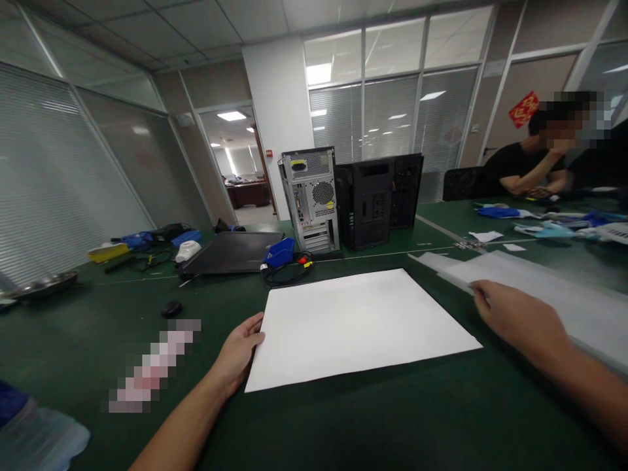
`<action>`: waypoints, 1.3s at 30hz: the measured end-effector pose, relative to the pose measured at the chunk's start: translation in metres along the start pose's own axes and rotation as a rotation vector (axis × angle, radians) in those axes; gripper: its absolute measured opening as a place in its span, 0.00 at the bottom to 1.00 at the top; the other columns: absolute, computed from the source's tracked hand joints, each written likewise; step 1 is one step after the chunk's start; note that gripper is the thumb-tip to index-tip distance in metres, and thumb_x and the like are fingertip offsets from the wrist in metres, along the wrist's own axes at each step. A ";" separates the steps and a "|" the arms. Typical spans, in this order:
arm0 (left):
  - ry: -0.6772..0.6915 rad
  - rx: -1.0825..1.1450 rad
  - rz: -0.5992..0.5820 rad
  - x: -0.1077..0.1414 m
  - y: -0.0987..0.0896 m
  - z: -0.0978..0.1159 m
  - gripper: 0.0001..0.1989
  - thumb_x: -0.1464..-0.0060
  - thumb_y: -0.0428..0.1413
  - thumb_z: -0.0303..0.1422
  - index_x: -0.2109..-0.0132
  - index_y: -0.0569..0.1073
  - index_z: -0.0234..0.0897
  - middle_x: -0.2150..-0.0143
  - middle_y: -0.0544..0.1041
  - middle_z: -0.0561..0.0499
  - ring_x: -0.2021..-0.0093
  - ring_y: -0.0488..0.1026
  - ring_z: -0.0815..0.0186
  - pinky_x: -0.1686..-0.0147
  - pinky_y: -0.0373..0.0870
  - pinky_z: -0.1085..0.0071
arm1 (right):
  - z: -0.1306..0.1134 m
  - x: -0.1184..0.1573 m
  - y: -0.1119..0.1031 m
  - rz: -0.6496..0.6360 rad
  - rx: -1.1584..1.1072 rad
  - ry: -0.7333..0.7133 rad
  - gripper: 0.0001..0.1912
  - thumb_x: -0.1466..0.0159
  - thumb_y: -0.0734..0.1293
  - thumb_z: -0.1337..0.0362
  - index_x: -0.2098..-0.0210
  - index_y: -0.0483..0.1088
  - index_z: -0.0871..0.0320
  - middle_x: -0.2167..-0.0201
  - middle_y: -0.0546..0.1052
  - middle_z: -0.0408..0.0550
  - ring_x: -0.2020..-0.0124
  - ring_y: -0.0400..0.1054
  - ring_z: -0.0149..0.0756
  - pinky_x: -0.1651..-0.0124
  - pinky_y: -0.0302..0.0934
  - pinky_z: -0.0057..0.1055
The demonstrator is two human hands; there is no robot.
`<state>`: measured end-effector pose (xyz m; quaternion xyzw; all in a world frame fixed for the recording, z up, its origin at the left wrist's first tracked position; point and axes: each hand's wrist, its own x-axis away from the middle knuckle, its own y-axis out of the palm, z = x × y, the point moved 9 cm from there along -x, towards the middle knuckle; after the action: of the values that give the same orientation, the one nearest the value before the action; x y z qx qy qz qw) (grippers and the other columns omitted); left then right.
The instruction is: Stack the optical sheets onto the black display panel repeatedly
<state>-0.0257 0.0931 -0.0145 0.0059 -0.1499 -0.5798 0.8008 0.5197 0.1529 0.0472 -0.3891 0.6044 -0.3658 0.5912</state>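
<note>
A flat white panel with thin dark edges lies low over the green table. My left hand grips its left edge, thumb on top and the other fingers partly hidden at the side. Off to the right, my right hand is closed on the edge of a translucent whitish sheet, apart from the white panel. This sheet stretches away past the right side of the view, and my forearm covers part of it. The right thumb and fingertips are partly hidden from here.
Behind the panel stand an open computer case and black cases. A dark flat screen, a blue connector and cables lie left of them. A round black object sits on the green table. Another person sits far right.
</note>
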 end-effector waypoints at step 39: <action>-0.027 -0.069 -0.014 0.000 -0.006 0.000 0.31 0.55 0.56 0.18 0.41 0.66 0.31 0.54 0.79 0.41 0.71 0.75 0.68 0.70 0.70 0.72 | -0.114 0.034 0.016 -0.174 -0.325 -0.542 0.21 0.36 0.59 0.50 0.47 0.69 0.47 0.49 0.72 0.43 0.48 0.66 0.42 0.45 0.62 0.47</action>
<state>-0.0313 0.0915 -0.0153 -0.0285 -0.1405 -0.5901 0.7945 0.4049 0.1272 0.0225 -0.6117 0.4403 -0.1967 0.6271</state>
